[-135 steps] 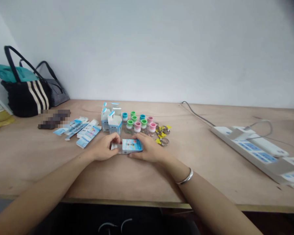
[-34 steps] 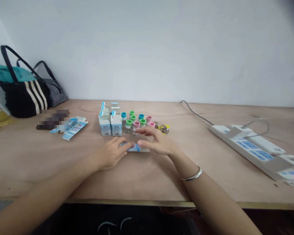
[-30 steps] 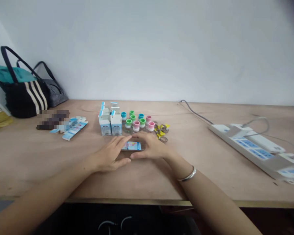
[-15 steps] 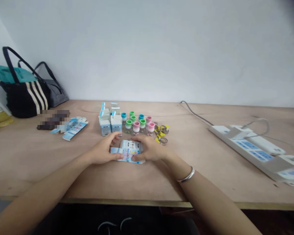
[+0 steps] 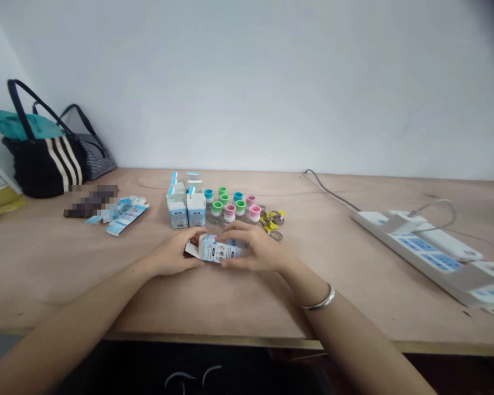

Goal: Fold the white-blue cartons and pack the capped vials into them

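A small blue-and-white printed carton (image 5: 219, 249) lies on its side between my hands, with an open flap at its left end. My left hand (image 5: 177, 253) holds the left end, fingers behind and thumb in front. Around the right end my right hand (image 5: 255, 249) is wrapped. Just beyond my hands stand several upright cartons with raised flaps (image 5: 187, 211). Beside them is a group of small clear bottles with green, blue and pink tops (image 5: 229, 213). Metal rings with yellow tags (image 5: 273, 219) lie right of the bottles.
Flattened cartons (image 5: 125, 218) and a blurred dark object (image 5: 91, 201) lie to the left. Bags (image 5: 45, 164) and a bottle of yellow liquid (image 5: 0, 189) are at the far left. A white power strip (image 5: 420, 255) with cables stretches across the right side.
The carton between my hands was flat and is now a box shape turned onto another face. Both hands have shifted slightly around it.
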Demonstrator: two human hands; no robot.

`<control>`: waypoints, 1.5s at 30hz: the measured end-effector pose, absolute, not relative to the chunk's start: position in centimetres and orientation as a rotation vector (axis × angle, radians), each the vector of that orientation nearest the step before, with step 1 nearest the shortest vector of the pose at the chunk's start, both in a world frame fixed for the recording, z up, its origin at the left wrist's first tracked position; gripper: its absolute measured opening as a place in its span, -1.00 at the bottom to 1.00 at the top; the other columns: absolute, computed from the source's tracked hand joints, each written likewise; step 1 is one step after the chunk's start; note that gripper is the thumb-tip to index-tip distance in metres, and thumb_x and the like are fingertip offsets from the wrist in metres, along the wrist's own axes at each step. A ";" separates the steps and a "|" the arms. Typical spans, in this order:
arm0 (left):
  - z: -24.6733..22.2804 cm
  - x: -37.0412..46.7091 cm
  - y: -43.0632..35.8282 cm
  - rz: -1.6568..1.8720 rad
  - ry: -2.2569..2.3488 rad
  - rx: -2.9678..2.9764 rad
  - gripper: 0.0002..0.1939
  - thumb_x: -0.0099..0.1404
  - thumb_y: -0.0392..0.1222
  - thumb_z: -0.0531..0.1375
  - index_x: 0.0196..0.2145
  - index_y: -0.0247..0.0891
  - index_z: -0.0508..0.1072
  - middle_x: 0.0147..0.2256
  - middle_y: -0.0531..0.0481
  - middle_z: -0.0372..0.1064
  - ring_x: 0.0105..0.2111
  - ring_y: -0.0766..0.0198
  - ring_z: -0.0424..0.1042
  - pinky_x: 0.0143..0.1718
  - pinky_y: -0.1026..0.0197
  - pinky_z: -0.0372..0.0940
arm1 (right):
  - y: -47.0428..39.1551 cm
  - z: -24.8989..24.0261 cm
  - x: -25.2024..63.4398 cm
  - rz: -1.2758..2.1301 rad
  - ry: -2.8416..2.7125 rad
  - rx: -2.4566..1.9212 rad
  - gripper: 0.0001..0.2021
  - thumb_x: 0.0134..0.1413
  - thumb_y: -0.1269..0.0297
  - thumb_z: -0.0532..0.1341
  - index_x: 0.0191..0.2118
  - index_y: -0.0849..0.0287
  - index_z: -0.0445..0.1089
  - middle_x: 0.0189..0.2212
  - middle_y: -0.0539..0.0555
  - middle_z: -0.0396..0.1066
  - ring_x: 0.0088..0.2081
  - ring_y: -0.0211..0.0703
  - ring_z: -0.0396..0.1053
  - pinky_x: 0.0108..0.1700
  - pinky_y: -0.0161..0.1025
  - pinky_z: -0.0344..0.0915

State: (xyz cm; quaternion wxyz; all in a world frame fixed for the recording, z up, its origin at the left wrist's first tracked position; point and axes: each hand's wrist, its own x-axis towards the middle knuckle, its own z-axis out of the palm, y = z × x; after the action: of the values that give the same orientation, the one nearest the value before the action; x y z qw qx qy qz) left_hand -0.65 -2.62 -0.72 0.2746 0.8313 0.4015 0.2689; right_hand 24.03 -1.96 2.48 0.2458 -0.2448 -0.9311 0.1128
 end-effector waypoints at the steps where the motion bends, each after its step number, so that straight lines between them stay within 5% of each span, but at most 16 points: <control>1: -0.5 -0.7 -2.7 0.704 1.075 2.193 -0.30 -0.02 -0.15 0.32 0.08 -0.18 0.19 -0.07 -0.08 0.35 -0.10 0.11 0.37 -0.08 0.06 0.28 | -1.8 2.4 24.1 0.354 -2.542 -0.668 -0.65 -0.05 0.15 0.28 -0.12 0.16 0.35 -0.17 0.13 0.35 -0.21 -0.12 0.33 -0.20 -0.21 0.24; 6: 0.0 -1.1 -2.7 0.702 1.102 2.101 -0.57 0.04 -0.15 0.26 -0.12 -0.24 0.27 -0.24 -0.03 0.42 -0.22 0.20 0.41 -0.19 0.16 0.30 | -1.6 1.8 23.8 0.414 -2.539 -0.772 -0.72 -0.16 0.30 0.30 -0.29 0.17 0.22 -0.29 0.07 0.32 -0.28 -0.16 0.27 -0.27 -0.26 0.20; 10: -0.1 -0.9 -2.3 0.657 1.176 2.217 -0.76 0.07 -0.11 0.23 -0.32 -0.27 0.37 -0.33 -0.01 0.43 -0.31 0.23 0.40 -0.25 0.21 0.29 | -1.9 1.5 23.5 0.420 -2.531 -0.970 -0.64 -0.18 0.16 0.32 -0.33 0.15 0.14 -0.35 0.04 0.30 -0.37 -0.20 0.24 -0.36 -0.30 0.14; 15: -0.4 0.2 -2.8 0.653 1.144 2.226 -0.77 0.09 -0.10 0.21 -0.31 -0.28 0.46 -0.32 -0.02 0.47 -0.31 0.22 0.42 -0.26 0.23 0.29 | -2.0 0.9 23.1 0.430 -2.466 -1.149 -0.46 -0.26 -0.12 0.31 -0.28 0.15 0.13 -0.42 0.00 0.29 -0.46 -0.22 0.22 -0.47 -0.33 0.04; 25: -0.8 -0.5 -1.3 0.656 0.866 2.108 -0.70 0.09 -0.16 0.23 -0.19 -0.28 0.44 -0.22 -0.04 0.45 -0.22 0.22 0.40 -0.17 0.21 0.28 | -1.7 1.0 22.9 0.365 -2.405 -1.102 -0.51 -0.21 -0.08 0.31 -0.29 0.17 0.17 -0.41 0.01 0.31 -0.43 -0.22 0.25 -0.44 -0.34 0.04; 33: -0.8 0.2 -0.9 0.697 0.935 2.285 -0.88 0.08 -0.19 0.23 -0.50 -0.30 0.44 -0.42 0.00 0.38 -0.38 0.31 0.37 -0.32 0.28 0.25 | -2.4 1.2 22.2 0.369 -2.464 -1.134 -0.50 -0.21 -0.11 0.29 -0.29 0.16 0.18 -0.41 0.03 0.31 -0.42 -0.20 0.25 -0.45 -0.34 0.03; 36: -0.5 0.2 -1.3 0.649 1.025 2.310 -0.93 0.06 -0.24 0.23 -0.46 -0.28 0.43 -0.39 0.02 0.39 -0.37 0.31 0.37 -0.29 0.26 0.25 | -2.4 1.3 22.2 0.368 -2.440 -1.142 -0.53 -0.20 -0.07 0.30 -0.28 0.16 0.18 -0.41 0.03 0.31 -0.42 -0.20 0.25 -0.44 -0.34 0.05; 41: 0.5 -2.4 -1.8 0.515 1.028 1.968 -0.60 0.02 -0.18 0.29 -0.15 -0.24 0.34 -0.28 -0.01 0.38 -0.29 0.27 0.39 -0.24 0.19 0.31 | -2.3 1.6 22.7 0.425 -2.414 -1.095 -0.68 -0.20 0.23 0.29 -0.31 0.17 0.19 -0.39 0.01 0.32 -0.41 -0.23 0.25 -0.41 -0.34 0.08; 45: 0.8 -2.1 -2.3 0.650 0.924 1.676 -0.48 0.04 -0.22 0.28 -0.04 -0.22 0.24 -0.21 -0.04 0.38 -0.20 0.25 0.41 -0.13 0.13 0.32 | -2.4 1.9 22.8 0.437 -2.395 -1.092 -0.69 -0.20 0.25 0.29 -0.28 0.19 0.24 -0.38 0.01 0.34 -0.40 -0.22 0.27 -0.39 -0.33 0.10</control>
State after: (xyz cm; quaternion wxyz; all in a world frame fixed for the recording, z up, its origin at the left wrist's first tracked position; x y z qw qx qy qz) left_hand -2.12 -2.27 0.80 0.5312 0.7026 0.3872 0.2726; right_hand 22.84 -2.43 1.87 0.2346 -0.3978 -0.8726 0.1592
